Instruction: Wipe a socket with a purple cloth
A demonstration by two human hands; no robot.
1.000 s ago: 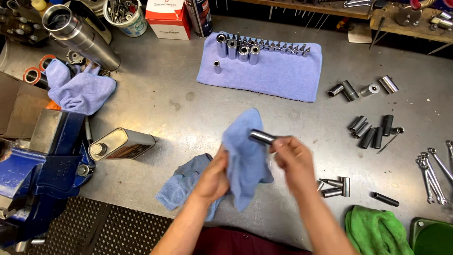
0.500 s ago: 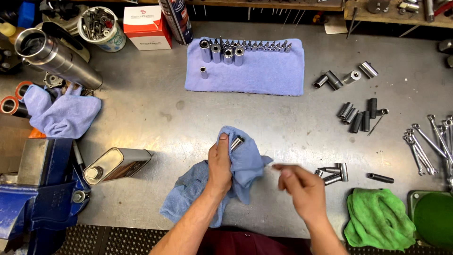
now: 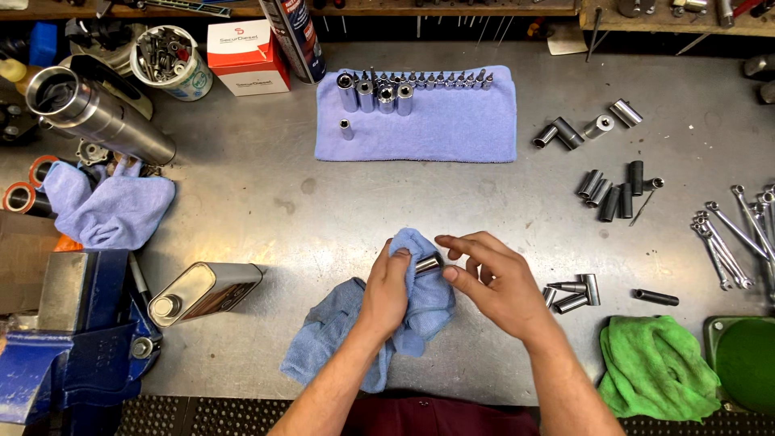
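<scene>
Near the front edge of the scuffed steel workbench (image 3: 266,210), a soft blue rag (image 3: 339,339) lies crumpled. The left hand (image 3: 386,291) clutches it around a shiny cylindrical socket (image 3: 428,264); the right hand (image 3: 496,282), fingers loose, touches the socket's end.

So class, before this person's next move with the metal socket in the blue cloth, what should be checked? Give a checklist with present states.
1. Left hand grips crumpled blue cloth: ok.
2. Shiny steel socket wrapped in cloth, end showing: ok.
3. Right hand fingertips touching socket: cannot tell.
4. Space free on flat blue towel below the socket row: ok.
5. Socket fully clean: cannot tell.
</scene>
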